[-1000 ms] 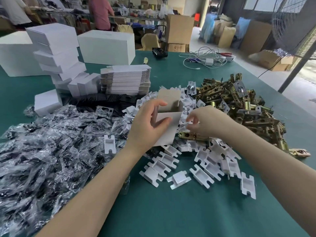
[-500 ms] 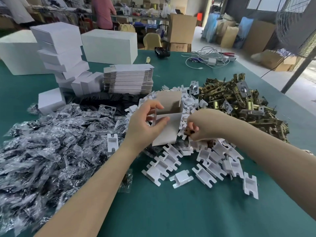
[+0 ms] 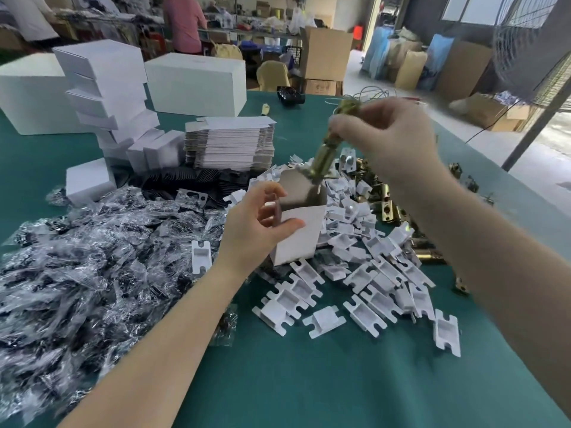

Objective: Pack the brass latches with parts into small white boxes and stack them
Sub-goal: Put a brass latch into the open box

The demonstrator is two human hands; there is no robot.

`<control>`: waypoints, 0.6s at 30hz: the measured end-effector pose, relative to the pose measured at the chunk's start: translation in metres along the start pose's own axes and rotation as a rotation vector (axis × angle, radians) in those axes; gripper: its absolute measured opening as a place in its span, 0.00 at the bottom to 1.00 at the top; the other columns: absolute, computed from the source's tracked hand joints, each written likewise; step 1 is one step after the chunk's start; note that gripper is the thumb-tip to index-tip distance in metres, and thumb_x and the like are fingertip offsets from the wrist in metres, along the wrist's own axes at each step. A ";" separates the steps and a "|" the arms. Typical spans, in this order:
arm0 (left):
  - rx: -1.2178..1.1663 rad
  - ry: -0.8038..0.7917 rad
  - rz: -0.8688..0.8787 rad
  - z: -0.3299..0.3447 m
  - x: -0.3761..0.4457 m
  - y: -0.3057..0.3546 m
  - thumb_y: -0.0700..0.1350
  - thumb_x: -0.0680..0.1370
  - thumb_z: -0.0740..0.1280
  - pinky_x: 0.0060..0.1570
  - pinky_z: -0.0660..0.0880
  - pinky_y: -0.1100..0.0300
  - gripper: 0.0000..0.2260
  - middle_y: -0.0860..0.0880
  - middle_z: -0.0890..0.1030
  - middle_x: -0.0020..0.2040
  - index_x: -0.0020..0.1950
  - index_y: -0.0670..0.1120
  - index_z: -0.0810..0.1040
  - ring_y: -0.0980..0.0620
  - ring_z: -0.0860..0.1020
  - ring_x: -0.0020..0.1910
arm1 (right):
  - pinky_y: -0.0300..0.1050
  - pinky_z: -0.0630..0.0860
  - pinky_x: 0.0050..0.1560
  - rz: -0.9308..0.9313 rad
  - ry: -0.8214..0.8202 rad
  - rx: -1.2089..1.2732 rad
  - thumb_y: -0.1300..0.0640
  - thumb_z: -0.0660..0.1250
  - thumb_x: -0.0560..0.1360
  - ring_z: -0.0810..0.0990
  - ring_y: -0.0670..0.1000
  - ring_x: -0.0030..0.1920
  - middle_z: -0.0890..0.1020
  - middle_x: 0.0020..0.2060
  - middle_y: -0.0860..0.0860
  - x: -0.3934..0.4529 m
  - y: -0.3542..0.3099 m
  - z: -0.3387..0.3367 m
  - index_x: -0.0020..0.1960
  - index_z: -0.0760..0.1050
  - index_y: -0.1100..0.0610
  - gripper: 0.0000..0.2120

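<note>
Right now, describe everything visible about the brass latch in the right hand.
The brass latch is a shiny gold-coloured metal cylinder in stepped sections, with a flat plate at its lower end. It hangs tilted, nearly upright, its lower end at the mouth of the open small white box that the left hand holds. The right hand pinches its upper part; its top end is blurred.

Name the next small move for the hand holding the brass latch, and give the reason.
Probably lower the brass latch straight down into the small white box. The right hand pinches the latch by its upper end, tilted, with its lower end just at the box's open mouth. The left hand grips the box upright with its flap open, so nothing visible blocks the way in.
</note>
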State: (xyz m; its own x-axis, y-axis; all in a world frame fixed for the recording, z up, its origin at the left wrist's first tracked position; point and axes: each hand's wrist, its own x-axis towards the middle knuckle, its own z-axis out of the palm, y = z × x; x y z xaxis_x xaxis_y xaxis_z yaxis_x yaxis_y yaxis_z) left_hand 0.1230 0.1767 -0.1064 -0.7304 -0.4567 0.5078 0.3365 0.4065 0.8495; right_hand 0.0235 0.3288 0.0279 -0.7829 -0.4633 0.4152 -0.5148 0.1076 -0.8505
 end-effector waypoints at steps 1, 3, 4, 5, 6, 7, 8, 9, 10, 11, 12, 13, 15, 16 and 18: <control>0.001 0.006 0.003 0.000 0.000 0.000 0.41 0.68 0.81 0.41 0.82 0.58 0.24 0.58 0.82 0.50 0.49 0.65 0.73 0.52 0.84 0.45 | 0.31 0.73 0.33 0.013 -0.018 -0.062 0.52 0.75 0.70 0.74 0.36 0.30 0.81 0.36 0.45 -0.002 0.001 0.012 0.45 0.77 0.54 0.09; 0.001 0.019 0.005 0.000 -0.001 0.000 0.42 0.68 0.81 0.41 0.82 0.58 0.25 0.61 0.81 0.50 0.51 0.65 0.72 0.54 0.84 0.46 | 0.37 0.77 0.39 0.026 0.015 -0.210 0.51 0.75 0.70 0.79 0.40 0.37 0.81 0.39 0.45 -0.009 0.010 0.031 0.46 0.77 0.53 0.10; 0.001 0.031 0.003 0.000 -0.002 -0.001 0.43 0.67 0.81 0.42 0.82 0.58 0.25 0.62 0.81 0.50 0.51 0.66 0.72 0.54 0.84 0.46 | 0.38 0.77 0.41 0.028 0.039 -0.250 0.50 0.74 0.70 0.79 0.42 0.39 0.81 0.39 0.44 -0.012 0.015 0.037 0.46 0.77 0.53 0.10; 0.003 0.042 -0.004 0.000 -0.002 -0.001 0.45 0.67 0.81 0.43 0.82 0.59 0.26 0.64 0.80 0.50 0.52 0.67 0.72 0.55 0.83 0.46 | 0.37 0.75 0.41 0.034 0.064 -0.260 0.50 0.74 0.69 0.79 0.41 0.39 0.81 0.38 0.43 -0.015 0.020 0.042 0.46 0.77 0.52 0.10; 0.004 0.048 -0.013 0.000 -0.002 0.000 0.47 0.66 0.81 0.43 0.82 0.60 0.26 0.65 0.80 0.50 0.52 0.68 0.71 0.55 0.82 0.46 | 0.35 0.72 0.38 0.042 0.092 -0.260 0.49 0.74 0.69 0.78 0.40 0.38 0.80 0.37 0.42 -0.017 0.023 0.044 0.45 0.78 0.52 0.09; 0.002 0.046 -0.019 0.000 -0.003 0.000 0.48 0.65 0.80 0.44 0.81 0.60 0.26 0.66 0.79 0.50 0.52 0.68 0.71 0.56 0.82 0.46 | 0.32 0.69 0.35 0.049 0.117 -0.266 0.49 0.73 0.68 0.77 0.38 0.37 0.80 0.35 0.41 -0.018 0.025 0.045 0.44 0.78 0.51 0.09; 0.002 0.040 -0.021 0.000 -0.003 -0.001 0.50 0.65 0.80 0.44 0.81 0.60 0.26 0.66 0.80 0.50 0.53 0.69 0.70 0.56 0.82 0.46 | 0.30 0.67 0.33 0.052 0.132 -0.275 0.48 0.73 0.68 0.76 0.38 0.36 0.80 0.35 0.41 -0.018 0.026 0.046 0.44 0.77 0.51 0.09; 0.007 0.033 -0.020 0.000 -0.004 -0.001 0.50 0.65 0.80 0.45 0.82 0.59 0.26 0.65 0.80 0.51 0.53 0.69 0.70 0.55 0.82 0.47 | 0.29 0.65 0.32 0.052 0.138 -0.282 0.48 0.73 0.68 0.76 0.37 0.36 0.80 0.35 0.41 -0.018 0.026 0.047 0.44 0.77 0.51 0.09; 0.016 0.031 -0.017 0.001 -0.005 0.000 0.50 0.65 0.80 0.46 0.82 0.57 0.26 0.63 0.80 0.52 0.54 0.70 0.70 0.54 0.83 0.47 | 0.30 0.65 0.32 0.052 0.143 -0.287 0.48 0.72 0.68 0.76 0.37 0.36 0.79 0.35 0.41 -0.019 0.025 0.047 0.44 0.77 0.51 0.09; 0.024 0.032 -0.012 0.002 -0.005 0.000 0.50 0.65 0.80 0.48 0.82 0.55 0.27 0.61 0.80 0.53 0.55 0.70 0.70 0.53 0.83 0.48 | 0.32 0.66 0.32 0.053 0.147 -0.294 0.48 0.72 0.68 0.76 0.38 0.36 0.79 0.35 0.40 -0.019 0.025 0.047 0.44 0.77 0.51 0.09; 0.031 0.031 -0.006 0.002 -0.005 0.001 0.50 0.66 0.80 0.49 0.82 0.52 0.29 0.58 0.81 0.55 0.57 0.71 0.70 0.52 0.83 0.49 | 0.34 0.66 0.32 0.058 0.153 -0.302 0.48 0.72 0.69 0.76 0.38 0.36 0.79 0.35 0.41 -0.018 0.024 0.047 0.45 0.77 0.51 0.10; 0.035 0.027 0.000 0.003 -0.006 0.002 0.49 0.66 0.80 0.50 0.82 0.49 0.30 0.56 0.81 0.57 0.59 0.71 0.69 0.51 0.83 0.50 | 0.35 0.66 0.32 0.066 0.160 -0.311 0.47 0.72 0.69 0.76 0.38 0.36 0.79 0.35 0.41 -0.018 0.024 0.047 0.45 0.77 0.51 0.09; 0.039 0.025 0.006 0.004 -0.006 0.003 0.47 0.67 0.80 0.51 0.82 0.49 0.33 0.56 0.81 0.57 0.62 0.72 0.68 0.51 0.83 0.50 | 0.38 0.67 0.33 0.088 0.182 -0.319 0.47 0.71 0.70 0.76 0.39 0.38 0.79 0.36 0.41 -0.018 0.024 0.047 0.45 0.77 0.51 0.10; 0.034 0.029 -0.001 0.004 -0.007 0.003 0.46 0.68 0.80 0.51 0.82 0.51 0.35 0.58 0.81 0.56 0.63 0.73 0.67 0.52 0.83 0.49 | 0.39 0.68 0.34 0.095 0.185 -0.327 0.46 0.71 0.70 0.76 0.40 0.39 0.79 0.37 0.41 -0.018 0.024 0.048 0.46 0.77 0.51 0.10; 0.014 0.036 -0.036 0.003 -0.007 0.004 0.47 0.67 0.80 0.49 0.82 0.54 0.38 0.61 0.81 0.55 0.64 0.76 0.65 0.54 0.84 0.49 | 0.42 0.72 0.36 0.087 0.146 -0.381 0.46 0.71 0.71 0.77 0.43 0.41 0.79 0.39 0.42 -0.023 0.028 0.052 0.47 0.76 0.52 0.11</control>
State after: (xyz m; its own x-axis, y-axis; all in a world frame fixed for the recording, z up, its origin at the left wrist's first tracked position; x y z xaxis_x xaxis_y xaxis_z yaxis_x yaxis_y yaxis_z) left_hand 0.1277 0.1840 -0.1068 -0.7196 -0.4995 0.4824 0.3023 0.4002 0.8652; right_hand 0.0455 0.2968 -0.0221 -0.8565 -0.3116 0.4115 -0.5153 0.4713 -0.7158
